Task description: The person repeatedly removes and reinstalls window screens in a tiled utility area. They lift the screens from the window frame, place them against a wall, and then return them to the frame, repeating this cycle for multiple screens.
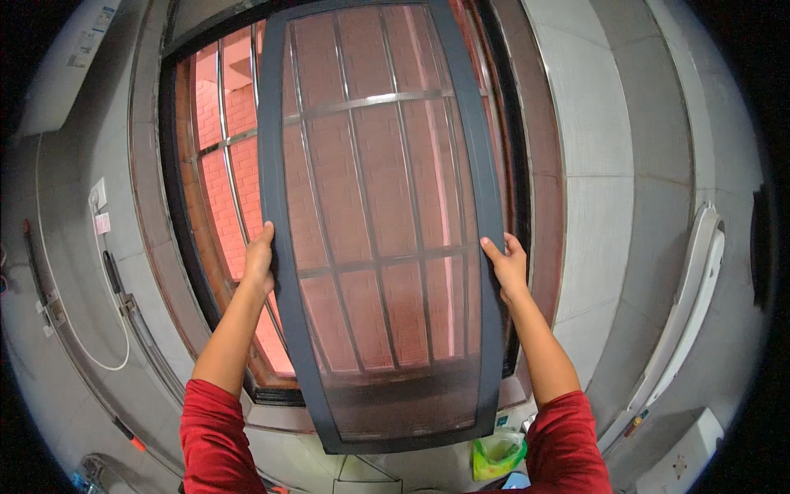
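A tall window screen (pixel 370 198) with a dark grey frame and see-through mesh stands upright before me, tilted slightly. My left hand (pixel 259 259) grips its left side bar, thumb on the front and the other fingers mostly hidden behind. On the right side bar, my right hand (pixel 506 263) holds at about the same height, thumb on the frame's face and fingers round the outer edge. Behind the screen is the dark window frame (pixel 188 206), with the screen's lower end hanging in front of the sill. Metal security bars (pixel 222 99) show through the mesh and beside it.
Grey tiled walls flank the window. A white cord (pixel 123 354) hangs at left near long poles (pixel 41 280). A green-and-white plastic bag (pixel 499 453) lines a bin below the screen. At right, a long white folded fixture (pixel 679 321) is fixed to the wall.
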`<state>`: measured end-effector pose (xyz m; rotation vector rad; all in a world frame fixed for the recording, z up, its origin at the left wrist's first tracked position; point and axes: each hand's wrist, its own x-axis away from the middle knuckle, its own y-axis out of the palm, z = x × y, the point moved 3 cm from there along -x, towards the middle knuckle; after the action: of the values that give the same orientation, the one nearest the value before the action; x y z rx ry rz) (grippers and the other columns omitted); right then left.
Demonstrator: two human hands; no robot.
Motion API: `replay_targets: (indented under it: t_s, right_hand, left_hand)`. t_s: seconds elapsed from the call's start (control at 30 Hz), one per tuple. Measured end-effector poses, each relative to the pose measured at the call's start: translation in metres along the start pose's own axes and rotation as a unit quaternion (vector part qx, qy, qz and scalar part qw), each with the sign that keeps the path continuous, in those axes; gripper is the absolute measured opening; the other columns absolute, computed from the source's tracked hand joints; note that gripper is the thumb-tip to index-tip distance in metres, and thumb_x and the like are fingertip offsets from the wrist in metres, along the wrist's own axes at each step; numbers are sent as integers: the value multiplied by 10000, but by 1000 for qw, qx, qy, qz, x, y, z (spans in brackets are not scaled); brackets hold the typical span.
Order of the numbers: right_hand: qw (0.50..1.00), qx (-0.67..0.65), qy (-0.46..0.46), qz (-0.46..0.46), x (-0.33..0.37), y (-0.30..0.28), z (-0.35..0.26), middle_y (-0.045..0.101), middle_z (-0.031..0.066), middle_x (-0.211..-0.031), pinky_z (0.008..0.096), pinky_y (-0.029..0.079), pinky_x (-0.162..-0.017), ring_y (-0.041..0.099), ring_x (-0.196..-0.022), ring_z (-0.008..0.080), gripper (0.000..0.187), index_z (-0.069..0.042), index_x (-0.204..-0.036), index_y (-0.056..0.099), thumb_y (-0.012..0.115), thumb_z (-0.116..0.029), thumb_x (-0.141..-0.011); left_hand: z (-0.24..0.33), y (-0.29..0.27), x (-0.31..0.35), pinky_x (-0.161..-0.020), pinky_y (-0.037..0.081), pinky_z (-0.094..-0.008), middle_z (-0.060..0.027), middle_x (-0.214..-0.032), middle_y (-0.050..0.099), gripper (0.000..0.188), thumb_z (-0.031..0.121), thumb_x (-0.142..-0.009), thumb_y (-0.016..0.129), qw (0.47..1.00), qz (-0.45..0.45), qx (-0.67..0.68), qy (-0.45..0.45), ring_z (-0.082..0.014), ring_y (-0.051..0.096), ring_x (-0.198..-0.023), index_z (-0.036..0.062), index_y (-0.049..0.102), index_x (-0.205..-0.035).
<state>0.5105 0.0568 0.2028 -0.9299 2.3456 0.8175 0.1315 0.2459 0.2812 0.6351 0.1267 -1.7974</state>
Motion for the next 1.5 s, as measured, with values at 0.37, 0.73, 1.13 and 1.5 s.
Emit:
replay_targets:
  t_s: [0.37, 0.73, 1.13, 1.5]
  right_hand:
    - [1000, 5, -2, -11, -48, -4, 22, 591, 93, -971, 259, 430, -757, 554, -855, 153, 414, 44, -1081, 497, 666, -175, -773]
    - [999, -3, -40, -2, -79, -15, 39, 594, 95, -978, 252, 434, -758, 556, -844, 144, 414, 38, -1092, 487, 664, -166, -778]
    - [999, 20, -46, 0, -75, -20, 33, 601, 86, -958, 252, 438, -747, 559, -840, 137, 403, 28, -1091, 487, 663, -153, -777]
    - [999, 17, -45, -13, -81, -10, 37, 596, 82, -942, 251, 442, -730, 557, -821, 136, 401, 26, -1079, 493, 666, -171, -776]
  left_hand:
    - [-14, 28, -30, -796, 413, -333, -126, -976, 581, 388, 363, -890, 460, 1000, -5, 27, 14, -200, 536, -865, -2, 564, -969]
    - [-25, 51, -50, -855, 394, -342, -147, -1037, 572, 415, 372, -895, 443, 1000, 9, 7, 9, -217, 533, -947, -6, 547, -1031]
    - [-39, 49, -49, -813, 410, -322, -111, -966, 589, 380, 347, -894, 456, 999, -1, 50, 15, -197, 542, -873, -8, 558, -984]
    - [-35, 41, -60, -857, 388, -339, -108, -1045, 573, 447, 413, -877, 466, 999, 22, 21, 13, -215, 525, -946, 12, 547, -1057]
